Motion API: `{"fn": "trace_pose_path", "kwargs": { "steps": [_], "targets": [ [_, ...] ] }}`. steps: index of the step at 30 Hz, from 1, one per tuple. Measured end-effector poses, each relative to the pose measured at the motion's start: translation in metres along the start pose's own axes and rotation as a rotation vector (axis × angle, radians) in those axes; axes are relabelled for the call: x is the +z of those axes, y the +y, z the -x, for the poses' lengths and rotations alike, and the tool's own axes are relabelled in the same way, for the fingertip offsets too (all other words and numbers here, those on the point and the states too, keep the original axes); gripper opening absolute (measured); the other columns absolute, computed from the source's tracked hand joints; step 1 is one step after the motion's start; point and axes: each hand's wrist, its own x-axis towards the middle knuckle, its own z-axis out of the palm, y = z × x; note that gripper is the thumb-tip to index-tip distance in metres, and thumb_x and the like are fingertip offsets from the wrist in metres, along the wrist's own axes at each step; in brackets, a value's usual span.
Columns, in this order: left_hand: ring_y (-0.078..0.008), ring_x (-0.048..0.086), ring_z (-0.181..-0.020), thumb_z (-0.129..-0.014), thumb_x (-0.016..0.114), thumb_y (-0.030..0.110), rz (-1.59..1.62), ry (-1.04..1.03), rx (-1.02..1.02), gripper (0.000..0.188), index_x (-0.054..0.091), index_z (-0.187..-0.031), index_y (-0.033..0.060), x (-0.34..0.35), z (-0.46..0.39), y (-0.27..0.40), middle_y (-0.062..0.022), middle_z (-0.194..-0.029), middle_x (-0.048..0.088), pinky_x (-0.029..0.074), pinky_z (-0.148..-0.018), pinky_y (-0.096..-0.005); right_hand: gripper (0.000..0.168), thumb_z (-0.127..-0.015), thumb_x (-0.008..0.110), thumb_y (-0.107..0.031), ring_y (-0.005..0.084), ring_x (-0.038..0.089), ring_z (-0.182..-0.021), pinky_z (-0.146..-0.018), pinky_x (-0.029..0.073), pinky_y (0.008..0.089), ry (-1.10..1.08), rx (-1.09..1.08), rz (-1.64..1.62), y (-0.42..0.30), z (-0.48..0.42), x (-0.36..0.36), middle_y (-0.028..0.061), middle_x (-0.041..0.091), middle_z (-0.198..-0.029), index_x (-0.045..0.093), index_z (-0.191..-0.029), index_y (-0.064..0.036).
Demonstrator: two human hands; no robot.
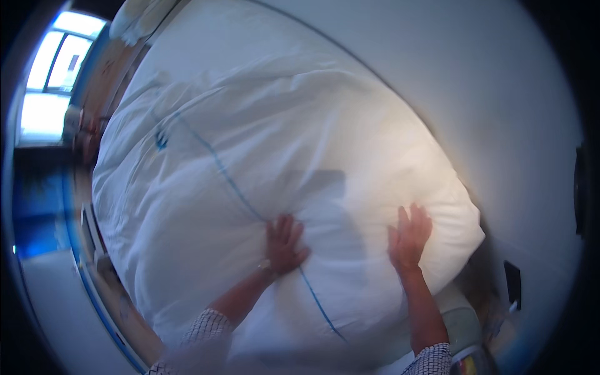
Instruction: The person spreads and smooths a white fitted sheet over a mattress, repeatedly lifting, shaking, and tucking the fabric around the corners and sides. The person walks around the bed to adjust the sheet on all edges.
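Observation:
A large white cloth cover (220,253) with a thin blue line lies over a bed, wrinkled towards its far and left parts. My left hand (283,243) lies flat on it, across the blue line, with fingers spread. To the right, near the corner of the bed, my right hand (410,234) presses on the cloth with its fingers somewhat apart, and small creases run out from it. Neither hand holds anything. A dark blue mark or knot (161,139) shows on the cloth at the upper left. Both sleeves are checked.
A pale wall (492,140) runs along the right side of the bed, with a dark wall plate (513,285) low down. A pale green rounded object (461,323) stands by the bed's near right corner. At the left are a bright window (58,75) and a white surface (65,309).

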Motion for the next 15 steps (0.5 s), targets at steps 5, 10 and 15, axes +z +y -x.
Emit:
{"fn": "trace_pose_path", "kwargs": {
  "steps": [5, 10, 15],
  "targets": [
    [-0.0389, 0.024, -0.137, -0.072, 0.07, 0.041, 0.044, 0.039, 0.003, 0.07, 0.048, -0.129, 0.0076, 0.009, 0.001, -0.01, -0.0224, -0.146, 0.029, 0.013, -0.107, -0.0627, 0.05, -0.081, 0.062, -0.019, 0.0372, 0.034, -0.129, -0.106, 0.024, 0.0545, 0.024, 0.001, 0.123, -0.005, -0.007, 0.03, 0.017, 0.041, -0.137, 0.049, -0.129, -0.011],
    [-0.0361, 0.022, -0.138, -0.077, 0.065, 0.042, 0.131, 0.063, 0.002, 0.067, 0.046, -0.131, 0.0091, -0.003, 0.008, -0.014, -0.0205, -0.147, 0.029, 0.013, -0.107, -0.0611, 0.049, -0.084, 0.06, -0.02, 0.0351, 0.033, -0.13, -0.106, 0.025, 0.0507, 0.071, -0.085, 0.211, -0.012, -0.001, 0.037, 0.0155, 0.039, -0.138, 0.048, -0.131, -0.012],
    [-0.0333, 0.021, -0.14, -0.082, 0.06, 0.038, 0.156, 0.013, -0.088, 0.063, 0.044, -0.135, 0.0098, -0.035, 0.041, -0.004, -0.0195, -0.148, 0.028, 0.008, -0.111, -0.0555, 0.048, -0.089, 0.055, -0.027, 0.0329, 0.035, -0.13, -0.106, 0.028, 0.0472, -0.035, -0.014, 0.286, -0.02, 0.002, 0.026, 0.0148, 0.04, -0.139, 0.046, -0.134, -0.013]
  ]
}}
